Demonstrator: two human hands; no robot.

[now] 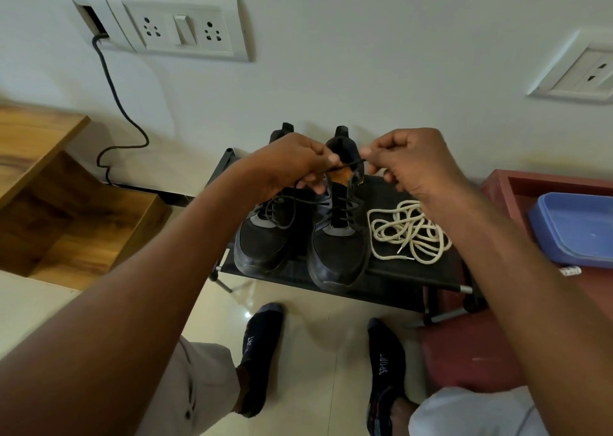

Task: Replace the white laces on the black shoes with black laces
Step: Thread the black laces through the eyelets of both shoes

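Both my arms reach forward over the rack (398, 274), wrists level, hands raised above the right-hand shoe's collar. My left hand (292, 167) has its fingers curled, thumb and forefinger pinching the black lace (348, 164); my right hand (411, 160) is curled too and pinches the other end of the same short stretch, so the lace runs taut between the two hands.

Two black shoes (338, 250) stand side by side on the rack, toes toward me. Both carry black lacing; on the left shoe the lace hangs in loose loops, while on the right shoe it crosses up the eyelets.

One heap of white laces (408, 231) lies on the rack just beside the right shoe, partly under my right wrist. I cannot count the separate laces in it.

One blue tray (574, 226) sits on the red shelf (497, 183) to the right. My two socked feet (386, 369) stand on the floor below.
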